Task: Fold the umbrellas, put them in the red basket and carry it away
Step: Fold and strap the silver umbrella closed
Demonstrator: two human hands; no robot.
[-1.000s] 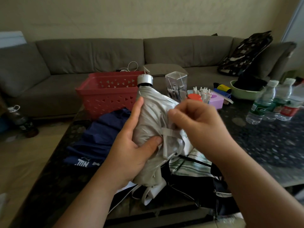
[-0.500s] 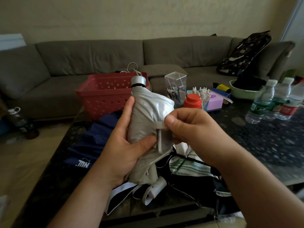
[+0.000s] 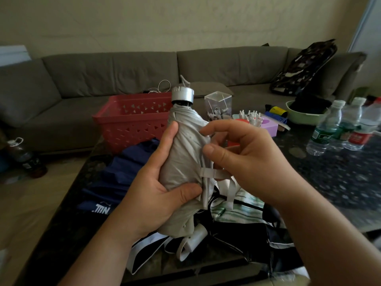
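Observation:
A folded grey umbrella (image 3: 183,159) with a silver cap stands upright above the table. My left hand (image 3: 156,190) grips its bundled canopy, thumb pressing the cloth near the strap. My right hand (image 3: 245,159) has curled fingers at the umbrella's right side and touches the cloth beside its grey strap (image 3: 212,173); whether it pinches the strap I cannot tell. The red basket (image 3: 134,122) sits behind on the table's far left. A navy umbrella (image 3: 115,182) lies spread at the left. A dark umbrella with striped cloth (image 3: 241,223) lies beneath my hands.
A dark speckled table (image 3: 329,178) carries water bottles (image 3: 325,131), a clear box (image 3: 218,106), a pink box (image 3: 268,125) and a green bowl (image 3: 303,118). A grey sofa (image 3: 123,73) runs behind, with a patterned bag (image 3: 305,65). A bottle (image 3: 24,157) stands on the floor at left.
The umbrella has turned upright and risen slightly. My right hand has loosened its pinch on the strap and its fingers have spread round the umbrella's right side.

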